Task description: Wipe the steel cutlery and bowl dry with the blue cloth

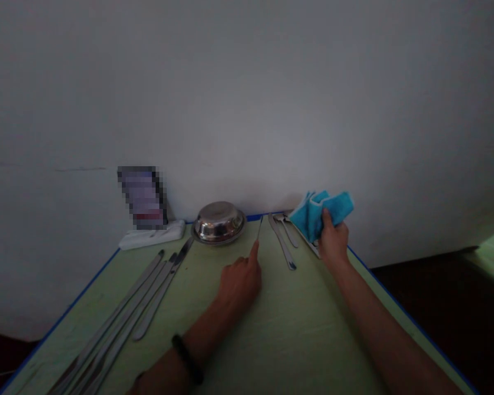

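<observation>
My left hand (pixel 242 274) reaches over the middle of the table, its fingers closed and its index finger stretched along a thin metal utensil (pixel 259 227). The utensil points toward the wall and shows almost edge-on, so its kind is unclear; its lower part is hidden by the hand. Over the right side, my right hand (pixel 333 241) grips a folded blue cloth (pixel 313 216), thumb pressed on its near face. Just left of the cloth lie a table knife (pixel 282 244) and a spoon (pixel 290 233). More metal cutlery (pixel 316 249) is partly covered by the cloth and hand.
Several long metal utensils (pixel 119 323) and a knife (pixel 164 291) lie along the table's left side. A shiny metal bowl (pixel 219 220) sits upside down near the wall. A phone-like device (pixel 144 197), blurred out, leans above a white object (pixel 152 236). The table (pixel 296 329) has blue edges.
</observation>
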`<state>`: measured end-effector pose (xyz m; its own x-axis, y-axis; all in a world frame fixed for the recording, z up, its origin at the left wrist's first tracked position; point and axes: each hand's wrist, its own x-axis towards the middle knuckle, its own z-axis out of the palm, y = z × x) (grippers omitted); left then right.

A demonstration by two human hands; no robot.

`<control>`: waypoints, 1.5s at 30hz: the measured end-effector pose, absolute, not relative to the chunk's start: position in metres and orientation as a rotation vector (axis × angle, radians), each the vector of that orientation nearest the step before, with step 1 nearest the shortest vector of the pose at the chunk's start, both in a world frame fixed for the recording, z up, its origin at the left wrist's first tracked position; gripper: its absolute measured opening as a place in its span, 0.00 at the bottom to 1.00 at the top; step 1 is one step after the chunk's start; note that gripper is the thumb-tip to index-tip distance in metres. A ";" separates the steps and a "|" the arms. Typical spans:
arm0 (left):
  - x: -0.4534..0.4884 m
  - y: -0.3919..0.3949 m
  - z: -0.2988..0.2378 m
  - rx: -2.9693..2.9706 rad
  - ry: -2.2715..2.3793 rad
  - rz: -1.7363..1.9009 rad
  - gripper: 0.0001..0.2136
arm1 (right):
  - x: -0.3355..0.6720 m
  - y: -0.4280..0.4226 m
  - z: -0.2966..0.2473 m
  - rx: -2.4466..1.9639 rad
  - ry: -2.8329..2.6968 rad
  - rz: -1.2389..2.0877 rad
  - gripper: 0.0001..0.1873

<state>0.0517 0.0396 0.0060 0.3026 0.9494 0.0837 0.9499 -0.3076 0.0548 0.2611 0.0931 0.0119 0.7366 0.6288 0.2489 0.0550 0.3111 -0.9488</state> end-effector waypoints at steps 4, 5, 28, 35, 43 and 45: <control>0.082 0.060 0.004 -2.485 -1.879 -0.111 0.25 | 0.277 0.089 0.007 -1.235 -0.702 0.410 0.25; 0.088 0.063 0.004 -2.486 -1.875 -0.102 0.24 | 0.280 0.088 0.006 -1.230 -0.684 0.409 0.25; 0.129 0.068 -0.004 -2.512 -1.848 -0.149 0.24 | 0.280 0.090 0.002 -1.261 -0.748 0.445 0.22; 0.126 0.067 -0.004 -2.547 -1.805 -0.245 0.24 | 0.278 0.088 0.002 -1.290 -0.779 0.453 0.23; 0.081 0.078 -0.005 -2.733 -1.546 -0.412 0.19 | 0.278 0.087 0.001 -1.288 -0.810 0.463 0.23; 0.075 0.082 -0.008 -2.768 -1.492 -0.409 0.21 | 0.277 0.088 0.001 -1.285 -0.818 0.468 0.23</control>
